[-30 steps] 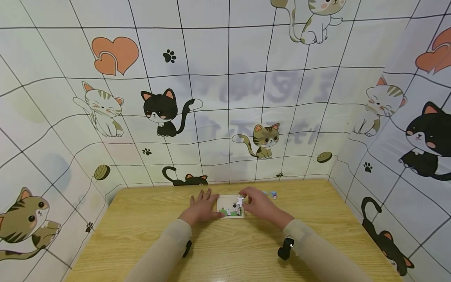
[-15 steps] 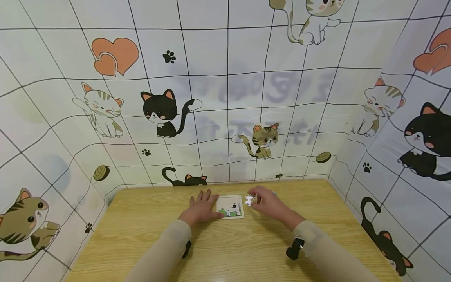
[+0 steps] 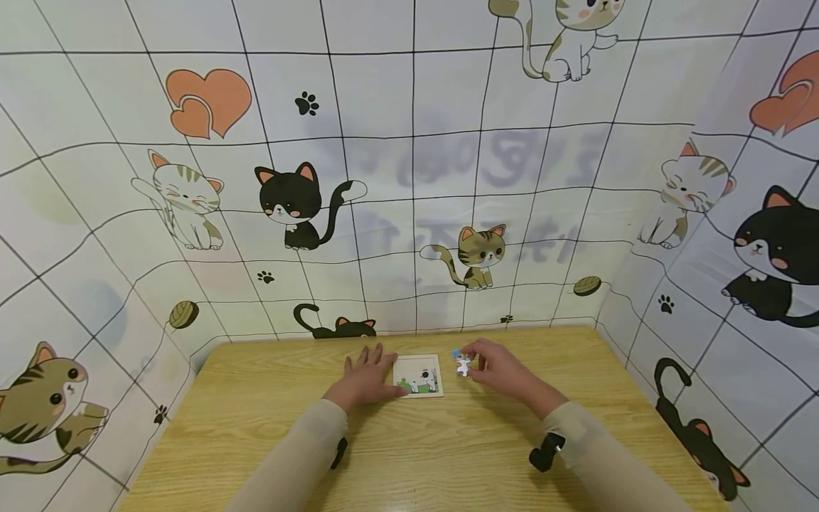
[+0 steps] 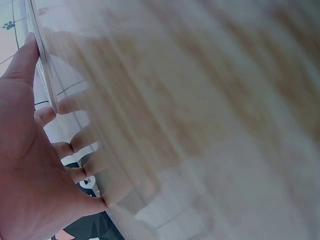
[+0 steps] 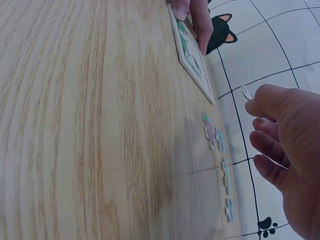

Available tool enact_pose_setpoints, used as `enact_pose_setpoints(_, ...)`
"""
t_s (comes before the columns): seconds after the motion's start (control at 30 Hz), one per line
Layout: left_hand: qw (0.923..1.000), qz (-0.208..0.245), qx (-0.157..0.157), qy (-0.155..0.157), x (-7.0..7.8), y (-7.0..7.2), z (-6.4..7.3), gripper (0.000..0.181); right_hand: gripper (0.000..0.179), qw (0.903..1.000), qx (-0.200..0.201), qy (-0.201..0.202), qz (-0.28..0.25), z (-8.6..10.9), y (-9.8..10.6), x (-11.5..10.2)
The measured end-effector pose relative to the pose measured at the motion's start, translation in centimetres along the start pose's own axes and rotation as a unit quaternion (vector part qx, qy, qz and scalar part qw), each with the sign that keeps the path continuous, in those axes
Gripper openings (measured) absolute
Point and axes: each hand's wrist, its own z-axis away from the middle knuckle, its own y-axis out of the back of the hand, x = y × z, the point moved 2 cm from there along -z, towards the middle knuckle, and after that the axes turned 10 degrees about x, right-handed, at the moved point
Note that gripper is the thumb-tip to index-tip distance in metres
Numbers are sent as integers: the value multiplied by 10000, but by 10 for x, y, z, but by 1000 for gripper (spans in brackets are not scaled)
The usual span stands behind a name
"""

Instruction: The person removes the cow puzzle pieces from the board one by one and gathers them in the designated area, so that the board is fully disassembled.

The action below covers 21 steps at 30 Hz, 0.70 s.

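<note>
In the head view, a small square puzzle board (image 3: 414, 363) with a pale rim lies on the table, with picture pieces along its lower part. My left hand (image 3: 363, 380) rests at its left side, fingers spread on the table, thumb on the lower left corner. The left wrist view shows the board's edge (image 4: 47, 70) against that hand (image 4: 25, 145). To the right of the board, my right hand (image 3: 499, 370) pinches a whitish puzzle piece (image 3: 463, 365). In the right wrist view the piece (image 5: 246, 93) sits between thumb and finger of that hand (image 5: 295, 135), above the table.
Several loose puzzle pieces (image 5: 225, 175) lie on the wooden table (image 5: 115, 125) right of the board. A cloth wall (image 3: 384, 213) printed with cats stands behind the table and at both sides. Dark wrist cameras (image 3: 546, 453) sit under the sleeves.
My right hand has moved right, away from the board, carrying the whitish puzzle piece off the board's upper right corner. The left hand and board stay in place.
</note>
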Motion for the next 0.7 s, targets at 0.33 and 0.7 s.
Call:
enact_pose_setpoints(0.33,9999,3,-74,72,1,1,-1,97,39,9997,-150,-149,-119,7,8,10)
enact_pose_setpoints(0.7,9999,-89,-29,93,-10,-11,-7,102,37,9984,-240,-474,-166,11,17,21)
